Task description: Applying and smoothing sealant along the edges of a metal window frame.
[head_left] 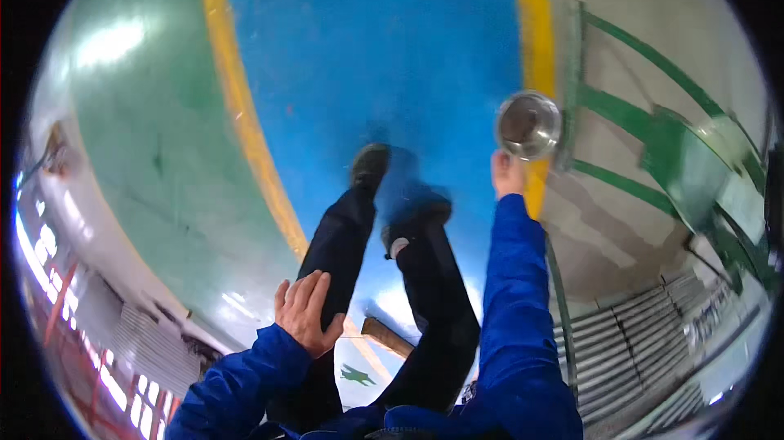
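My right hand (507,172) reaches forward with the arm stretched out. Its fingers are closed at the near side of a round, shiny metal cup (529,125) seen from above, and the exact grip is partly hidden under it. The cup's inside looks brownish toward the bottom; whether that is content or reflection I cannot tell. My left hand (305,314) hangs near my left thigh with its fingers spread and nothing in it.
My legs are in mid-step on a blue walkway (367,48) bordered by yellow lines (535,23). Green floor (163,129) lies to the left. A green metal frame (621,109) stands to the right, close to the cup. Stacked long metal bars (637,342) lie at lower right.
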`<action>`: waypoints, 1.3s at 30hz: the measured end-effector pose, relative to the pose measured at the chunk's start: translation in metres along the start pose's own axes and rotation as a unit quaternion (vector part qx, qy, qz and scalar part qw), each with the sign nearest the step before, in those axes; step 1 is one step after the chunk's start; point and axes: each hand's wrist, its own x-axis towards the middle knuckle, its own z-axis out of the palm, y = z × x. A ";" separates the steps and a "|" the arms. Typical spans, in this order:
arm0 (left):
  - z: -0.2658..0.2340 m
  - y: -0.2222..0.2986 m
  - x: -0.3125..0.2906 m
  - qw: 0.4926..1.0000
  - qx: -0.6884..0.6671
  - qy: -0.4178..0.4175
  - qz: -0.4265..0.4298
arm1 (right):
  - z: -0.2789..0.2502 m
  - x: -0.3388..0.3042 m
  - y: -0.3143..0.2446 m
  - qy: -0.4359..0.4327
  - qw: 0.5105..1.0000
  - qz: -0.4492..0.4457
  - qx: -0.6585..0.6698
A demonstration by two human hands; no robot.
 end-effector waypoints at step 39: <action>-0.117 -0.079 -0.251 0.865 -0.152 0.379 -0.292 | 0.365 -0.684 -0.067 -0.238 0.949 -0.107 -0.177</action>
